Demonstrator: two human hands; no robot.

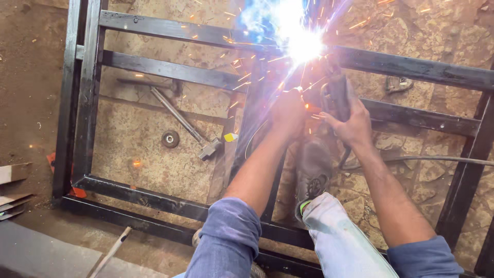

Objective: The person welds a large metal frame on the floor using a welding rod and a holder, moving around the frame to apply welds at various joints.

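Blinding the weld joint, arc glare (303, 44) leaves right hand (350, 123) clenched round electrode holder (337, 95); left hand (288, 110) grip unclear.

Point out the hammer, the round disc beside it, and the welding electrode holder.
hammer (177, 116), head view, middle of its metal handle.
round disc (170, 138), head view, its centre.
welding electrode holder (337, 95), head view, dark body above the right hand (352, 126).

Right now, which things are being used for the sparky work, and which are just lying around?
In use:
- right hand gripping the dark electrode holder
- left hand steadying beside it
- black metal frame, at the bright arc
- cable

Lying about:
- hammer
- round disc
- metal clamp
- thin rod
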